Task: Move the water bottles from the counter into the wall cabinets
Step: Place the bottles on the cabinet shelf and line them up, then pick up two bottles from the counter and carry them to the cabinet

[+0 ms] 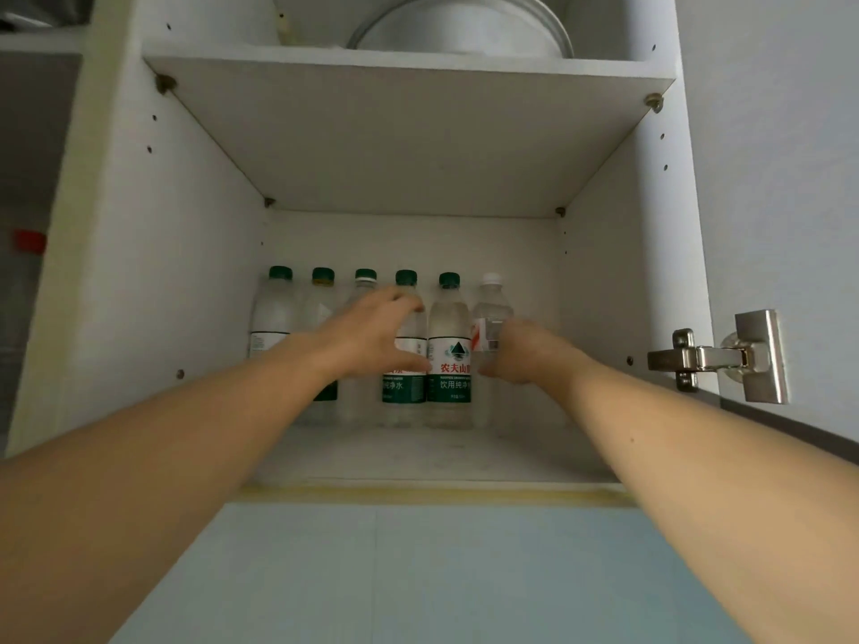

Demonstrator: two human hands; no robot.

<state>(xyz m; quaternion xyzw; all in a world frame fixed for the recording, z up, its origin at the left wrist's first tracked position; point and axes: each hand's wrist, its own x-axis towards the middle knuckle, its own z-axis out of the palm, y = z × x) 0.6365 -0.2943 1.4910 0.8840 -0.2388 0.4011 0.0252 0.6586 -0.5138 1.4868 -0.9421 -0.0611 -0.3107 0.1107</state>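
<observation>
Bottles (450,350) stand six in a row at the cabinet (186,253) back. Right hand (523,350) curls round the white-capped one at 3 o'clock (placing step, I judge); left hand (372,337) hovers spread, holding nothing. Next: let go, withdraw.

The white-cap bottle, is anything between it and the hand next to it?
No. The right hand is right at the white-cap bottle, with fingers against its label. Nothing sits between them. The green-cap bottle stands just beside it on the cabinet shelf, with the left hand reaching in front of the others.
</observation>
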